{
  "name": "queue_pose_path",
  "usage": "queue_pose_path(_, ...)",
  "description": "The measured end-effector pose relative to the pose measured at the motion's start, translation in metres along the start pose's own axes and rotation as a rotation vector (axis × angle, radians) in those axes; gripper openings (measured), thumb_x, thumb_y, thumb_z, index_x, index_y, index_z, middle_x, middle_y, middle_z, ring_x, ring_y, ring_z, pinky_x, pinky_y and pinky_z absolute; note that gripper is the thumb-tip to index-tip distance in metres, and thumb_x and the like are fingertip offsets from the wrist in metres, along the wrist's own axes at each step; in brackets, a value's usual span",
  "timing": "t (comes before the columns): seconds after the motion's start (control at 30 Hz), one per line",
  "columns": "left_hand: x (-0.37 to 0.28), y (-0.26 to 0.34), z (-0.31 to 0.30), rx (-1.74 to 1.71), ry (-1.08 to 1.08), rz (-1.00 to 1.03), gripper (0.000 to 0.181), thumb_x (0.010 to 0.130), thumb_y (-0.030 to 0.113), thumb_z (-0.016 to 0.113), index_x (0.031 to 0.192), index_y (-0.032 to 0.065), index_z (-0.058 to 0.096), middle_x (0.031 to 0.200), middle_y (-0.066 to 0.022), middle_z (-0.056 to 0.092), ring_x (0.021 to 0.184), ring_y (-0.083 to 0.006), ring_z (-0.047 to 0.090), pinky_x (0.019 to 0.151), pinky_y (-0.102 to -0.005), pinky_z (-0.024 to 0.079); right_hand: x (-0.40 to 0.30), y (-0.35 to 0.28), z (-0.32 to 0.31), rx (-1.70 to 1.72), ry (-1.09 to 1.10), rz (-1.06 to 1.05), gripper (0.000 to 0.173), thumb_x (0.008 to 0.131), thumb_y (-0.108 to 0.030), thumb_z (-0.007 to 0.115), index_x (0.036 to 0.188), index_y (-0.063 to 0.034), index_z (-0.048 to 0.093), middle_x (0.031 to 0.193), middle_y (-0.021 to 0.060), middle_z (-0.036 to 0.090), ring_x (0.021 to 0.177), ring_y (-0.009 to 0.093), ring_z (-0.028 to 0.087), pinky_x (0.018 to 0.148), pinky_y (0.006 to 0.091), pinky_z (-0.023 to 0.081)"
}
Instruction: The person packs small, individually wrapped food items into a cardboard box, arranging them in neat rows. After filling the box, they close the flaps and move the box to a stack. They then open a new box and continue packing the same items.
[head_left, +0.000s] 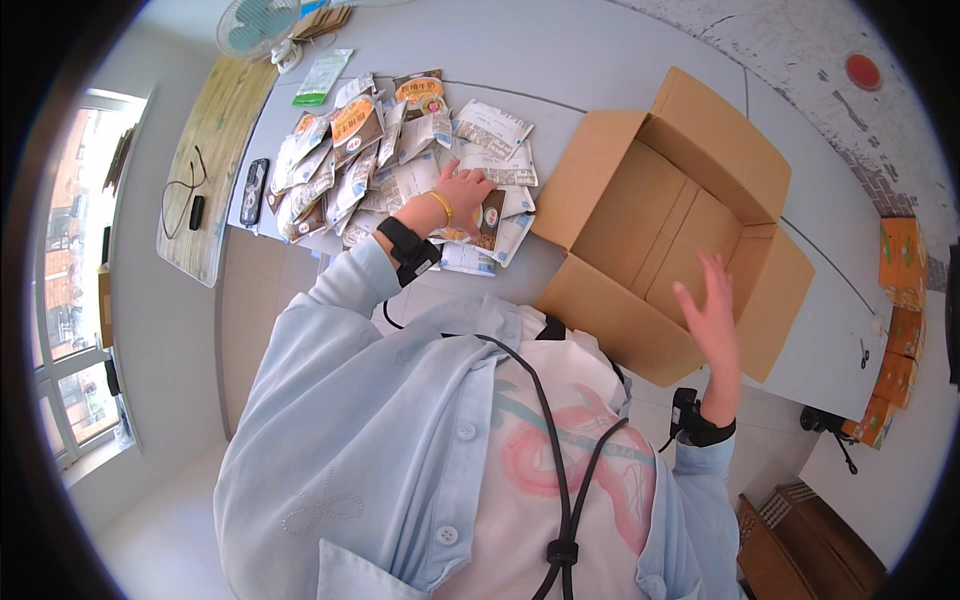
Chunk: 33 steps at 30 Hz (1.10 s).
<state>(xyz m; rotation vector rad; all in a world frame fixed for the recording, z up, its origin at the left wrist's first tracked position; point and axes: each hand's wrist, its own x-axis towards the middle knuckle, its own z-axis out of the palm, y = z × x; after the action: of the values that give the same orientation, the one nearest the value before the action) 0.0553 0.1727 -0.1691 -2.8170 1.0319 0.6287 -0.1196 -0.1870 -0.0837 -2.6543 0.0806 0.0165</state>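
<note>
My left hand (466, 196) lies over a pile of small printed pouches (409, 172), its fingers and thumb spread. Beside its thumb is a brown and orange pouch (491, 217), part of it hidden by the hand. The pouches show white-and-blue sides or brown-and-orange sides. To the right of the pile stands an open cardboard box (637, 176), tilted in this view, with its flaps folded outward. My right hand (709, 304) is over the near right part of the box opening, fingers apart, holding nothing. Black bands are strapped round both wrists.
A black phone (254, 192) and a green-and-white packet (322, 77) lie beside the pile. A fan (259, 30) stands at the far left corner. On the wooden board (199, 165) are a cable and a small black object. Scissors (865, 354) and orange cartons (902, 262) are at right.
</note>
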Motion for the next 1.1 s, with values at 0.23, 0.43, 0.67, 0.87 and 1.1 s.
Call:
queue_pose_path(0.23,0.021,-0.01,-0.013,-0.308,-0.13,0.172,0.023,0.075,0.035,0.064,0.086,0.016,0.058,0.094,-0.0039,0.057,0.098,-0.0197,0.052,0.097,-0.0427,0.028,0.013,-0.055,-0.018,0.331,-0.197,-0.101,0.051,0.084,-0.023,0.057,0.128,-0.0055,0.04,0.131,0.0155,0.04,0.126,0.03,0.032,0.103,0.0385,0.026)
queue_pose_path(0.43,-0.014,-0.003,-0.057,-0.915,0.033,0.352,0.013,0.084,0.019,0.058,0.085,0.0068,0.055,0.083,-0.0006,0.057,0.079,-0.0122,0.054,0.076,-0.026,0.044,0.01,-0.057,-0.016,0.539,-0.29,-0.071,0.055,0.082,-0.022,0.06,0.129,-0.003,0.038,0.132,0.0136,0.04,0.126,0.026,0.034,0.102,0.0354,0.028)
queue_pose_path(0.67,-0.051,0.083,-0.152,-1.434,0.63,0.451,0.008,0.089,0.009,0.052,0.088,0.0026,0.048,0.096,-0.0022,0.055,0.083,-0.0074,0.053,0.073,-0.0216,0.045,0.03,-0.096,0.013,0.821,-0.044,-0.217,0.056,0.081,-0.021,0.063,0.126,0.0021,0.039,0.127,0.0154,0.044,0.122,0.023,0.038,0.1,0.0353,0.031)
queue_pose_path(0.87,-0.042,0.108,-0.171,-1.637,0.653,0.313,0.019,0.09,0.02,0.05,0.089,0.0011,0.048,0.086,-0.0029,0.056,0.077,-0.0087,0.055,0.064,-0.024,0.049,0.042,-0.105,-0.006,1.382,-0.138,0.013,0.036,0.087,-0.018,0.057,0.115,0.0008,0.046,0.109,0.0079,0.057,0.097,0.013,0.054,0.082,0.0273,0.045)
queue_pose_path(1.1,-0.056,0.122,-0.171,-1.575,0.444,0.273,0.033,0.09,0.026,0.051,0.112,0.0015,0.049,0.093,-0.0019,0.058,0.083,-0.007,0.055,0.07,-0.0211,0.047,0.022,-0.111,-0.011,1.406,-0.145,-0.01,0.032,0.089,-0.018,0.054,0.114,0.0009,0.048,0.106,0.0072,0.058,0.093,0.012,0.055,0.079,0.0263,0.046)
